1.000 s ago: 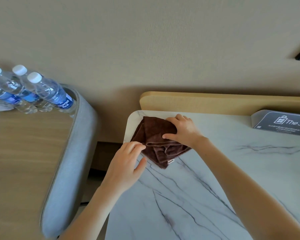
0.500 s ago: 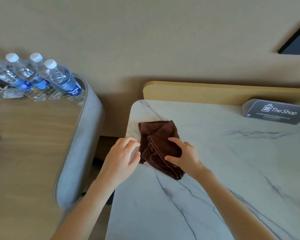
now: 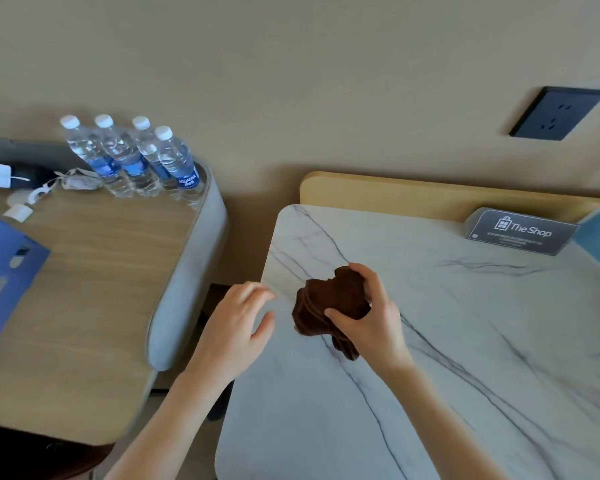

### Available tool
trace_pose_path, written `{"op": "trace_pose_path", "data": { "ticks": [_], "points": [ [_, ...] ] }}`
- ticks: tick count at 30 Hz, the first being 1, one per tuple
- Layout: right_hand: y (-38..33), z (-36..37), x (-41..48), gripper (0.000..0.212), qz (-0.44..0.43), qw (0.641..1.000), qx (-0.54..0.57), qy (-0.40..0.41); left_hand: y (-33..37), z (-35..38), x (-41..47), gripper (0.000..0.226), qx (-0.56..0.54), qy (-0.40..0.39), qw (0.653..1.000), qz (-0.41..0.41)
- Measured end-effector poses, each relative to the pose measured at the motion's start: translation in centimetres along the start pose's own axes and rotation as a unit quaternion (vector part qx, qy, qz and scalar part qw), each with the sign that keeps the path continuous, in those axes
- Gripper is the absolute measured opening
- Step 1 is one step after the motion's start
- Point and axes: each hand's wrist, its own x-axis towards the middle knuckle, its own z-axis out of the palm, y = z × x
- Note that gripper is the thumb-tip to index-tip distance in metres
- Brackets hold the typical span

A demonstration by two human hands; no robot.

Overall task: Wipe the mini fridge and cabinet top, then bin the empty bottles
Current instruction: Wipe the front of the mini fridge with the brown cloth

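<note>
Gripping the brown cloth (image 3: pixel 329 306) in a bunched wad, the right hand (image 3: pixel 371 320) had its fingers (image 3: pixel 369 282) curled over the top and the thumb tucked beneath, pinching the fabric just above the white marbled cabinet top (image 3: pixel 430 358) near that top's left front corner; the cloth's lower folds hung down and looked to brush the surface, though contact could not be told for certain; the left hand (image 3: pixel 238 323) hovered just beside it to the left, over the cabinet edge, fingers spread and holding nothing; so the cloth lay wholly in the right hand, and the wide unwiped stretch of marble ran away to the right and towards the grey "The Shop" sign (image 3: pixel 522 232) at the back; the next wipe seemingly belonged to the right hand, sweeping rightward with the wad pressed flat; the four water bottles (image 3: pixel 136 157) stood upright in a tight row at the back of the wooden desk (image 3: pixel 94 289) on the left, well apart from both hands and nearer the left one; whether they were empty could not be judged.
</note>
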Motion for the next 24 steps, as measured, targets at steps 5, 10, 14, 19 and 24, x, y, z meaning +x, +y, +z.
{"op": "trace_pose_path", "data": {
  "ticks": [5, 10, 14, 19, 24],
  "points": [
    [-1.6, -0.2, -3.8, 0.069, -0.007, 0.999, 0.035, 0.03, 0.3, -0.7, -3.7, 0.02, -0.004, 0.009, 1.0, 0.001],
    [-2.4, 1.1, -9.2, 0.066, 0.011, 0.996, 0.071, 0.06, -0.1, -1.7, -7.5, 0.022, -0.024, 0.0, 1.0, 0.018],
    [-3.5, 3.0, -14.6, 0.066, 0.013, 0.992, 0.07, 0.102, -0.4, -3.0, -11.5, 0.024, -0.029, -0.002, 0.999, 0.042],
    [-4.3, 7.3, -23.8, 0.067, 0.025, 0.987, 0.064, 0.144, -1.2, -4.1, -19.5, 0.03, -0.044, -0.028, 0.994, 0.1],
    [-4.2, 12.0, -33.8, 0.066, 0.073, 0.978, 0.065, 0.183, -2.7, -4.9, -28.9, 0.026, -0.077, -0.045, 0.987, 0.135]
  ]
}}
